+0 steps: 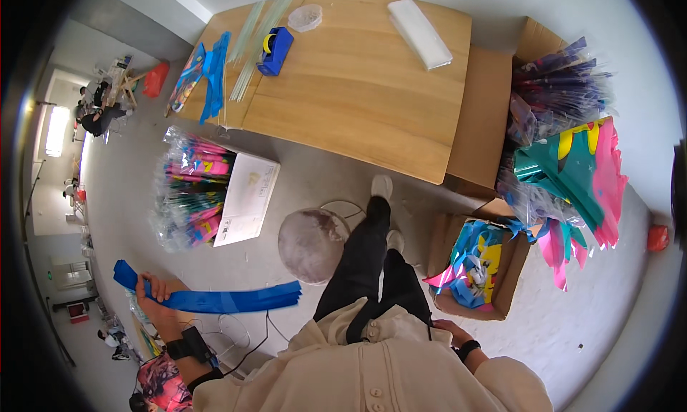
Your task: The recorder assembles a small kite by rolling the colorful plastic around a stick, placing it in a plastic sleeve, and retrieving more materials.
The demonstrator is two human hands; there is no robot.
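My left hand (154, 290) is closed around a long flat blue plastic strip (229, 300), near its left end. The strip looks layered and sticks out to the right, level with my waist, above the floor. Beside my right hip hangs my right hand (452, 332), against the dark trousers; its fingers look loosely extended and I see nothing in them. To its right on the floor stands an open cardboard box (512, 283) with blue, yellow and pink film scraps (481, 258) inside.
Ahead is a wooden table (358, 90) bearing a blue tape dispenser (275, 52), pale thin sticks (250, 65), blue strips (215, 79) and a white packet (421, 34). A round stool (312, 244) stands beside my legs. Boxes of wrapped colourful film items (197, 190) flank the table.
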